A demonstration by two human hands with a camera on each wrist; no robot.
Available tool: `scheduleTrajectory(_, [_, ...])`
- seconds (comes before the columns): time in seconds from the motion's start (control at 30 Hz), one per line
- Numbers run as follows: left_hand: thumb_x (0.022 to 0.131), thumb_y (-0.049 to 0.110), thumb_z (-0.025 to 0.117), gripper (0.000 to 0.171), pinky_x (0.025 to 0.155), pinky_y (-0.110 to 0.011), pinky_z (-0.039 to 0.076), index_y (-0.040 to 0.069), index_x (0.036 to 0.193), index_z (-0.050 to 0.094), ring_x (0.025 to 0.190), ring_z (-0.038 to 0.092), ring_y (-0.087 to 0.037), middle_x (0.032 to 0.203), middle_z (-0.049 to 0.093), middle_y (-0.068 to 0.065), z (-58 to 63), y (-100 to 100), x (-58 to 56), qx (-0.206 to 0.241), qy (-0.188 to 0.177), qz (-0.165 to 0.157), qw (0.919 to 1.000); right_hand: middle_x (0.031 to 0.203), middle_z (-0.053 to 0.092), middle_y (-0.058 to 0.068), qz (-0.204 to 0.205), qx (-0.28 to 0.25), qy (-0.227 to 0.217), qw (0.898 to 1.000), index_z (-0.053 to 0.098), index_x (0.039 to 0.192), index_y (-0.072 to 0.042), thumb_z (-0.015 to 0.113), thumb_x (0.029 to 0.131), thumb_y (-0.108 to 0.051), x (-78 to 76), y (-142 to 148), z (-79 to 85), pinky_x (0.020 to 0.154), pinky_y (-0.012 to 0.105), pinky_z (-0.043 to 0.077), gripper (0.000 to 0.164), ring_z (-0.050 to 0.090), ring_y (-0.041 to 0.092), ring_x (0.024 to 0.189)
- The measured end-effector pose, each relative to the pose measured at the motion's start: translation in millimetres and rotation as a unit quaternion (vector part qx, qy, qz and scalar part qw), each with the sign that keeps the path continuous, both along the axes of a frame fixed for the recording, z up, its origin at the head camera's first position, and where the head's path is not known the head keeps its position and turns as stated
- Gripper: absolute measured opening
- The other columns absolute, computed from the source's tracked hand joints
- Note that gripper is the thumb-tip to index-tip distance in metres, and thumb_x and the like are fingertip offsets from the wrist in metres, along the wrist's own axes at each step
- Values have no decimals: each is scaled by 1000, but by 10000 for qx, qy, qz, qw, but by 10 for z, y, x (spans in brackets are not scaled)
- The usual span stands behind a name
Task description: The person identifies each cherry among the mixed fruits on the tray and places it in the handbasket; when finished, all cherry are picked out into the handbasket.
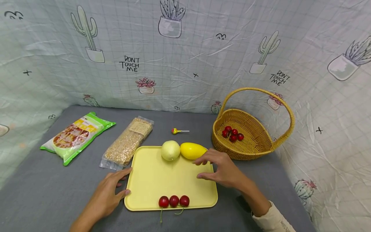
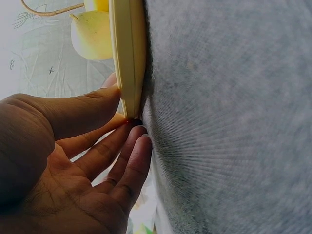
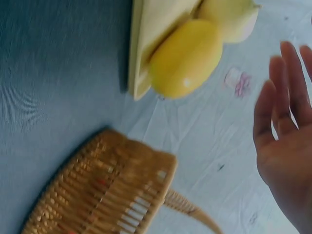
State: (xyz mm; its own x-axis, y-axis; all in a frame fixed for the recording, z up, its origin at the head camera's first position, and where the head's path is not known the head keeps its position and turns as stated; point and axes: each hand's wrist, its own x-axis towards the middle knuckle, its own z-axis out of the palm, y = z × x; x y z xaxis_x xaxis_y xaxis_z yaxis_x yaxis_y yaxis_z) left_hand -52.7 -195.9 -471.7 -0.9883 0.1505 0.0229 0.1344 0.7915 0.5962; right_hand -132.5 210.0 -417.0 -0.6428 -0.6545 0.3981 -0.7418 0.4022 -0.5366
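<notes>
A yellow tray lies on the grey cloth. My left hand touches its left edge, with the thumb and fingertips at the rim. Over the tray's right side hovers my right hand, fingers spread from the thumb and holding nothing. Closest to it is a smooth yellow mango at the tray's back right. A pale green pear sits just left of the mango. Along the front rim three dark red cherries are lined up, and green stems hang over the edge.
At the right stands a wicker basket with a tall handle and several cherries inside. A lollipop lies behind the tray. Left of it are a clear bag of grains and a green-edged food packet. Patterned cloth hangs behind.
</notes>
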Motion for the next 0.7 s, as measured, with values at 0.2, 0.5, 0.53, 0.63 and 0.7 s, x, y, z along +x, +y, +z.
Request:
scheduleTrajectory(0.2, [82,9,91,77,84,-37,63,12,152,59,112,67,-26,133,70,-12,11,8,2,-4,-104,23,9999,108,78,-7,660,684,-531,9941,78,118,-23,91,84,-36,113,-120,-52,83,32,60,38,68,13,94])
scheduleTrajectory(0.5, [81,8,91,77,84,-36,63,11,152,60,113,67,-27,133,71,-12,7,7,-1,11,-45,24,10000,102,75,-14,650,1893,-942,9752,80,117,-27,88,83,-53,249,-299,-156,80,13,49,43,63,5,93])
scheduleTrajectory(0.53, [81,8,91,77,84,-36,62,11,152,60,113,67,-27,133,71,-12,6,6,-1,8,-43,23,10000,100,74,-14,652,1953,-868,9747,80,116,-27,88,83,-54,260,-313,-176,79,12,48,43,62,4,91])
scheduleTrajectory(0.63, [82,8,91,77,84,-36,62,12,152,59,112,67,-26,132,71,-11,3,4,-3,9,-46,17,10000,96,72,-14,671,2049,-705,9739,80,113,-27,88,82,-55,285,-348,-227,77,10,45,42,60,3,89])
scheduleTrajectory(0.7, [82,8,91,77,84,-36,62,12,152,60,111,67,-26,131,71,-11,3,2,-2,16,-32,19,10000,94,70,-14,687,2073,-647,9737,80,110,-28,89,81,-55,295,-366,-254,76,10,44,41,59,3,88])
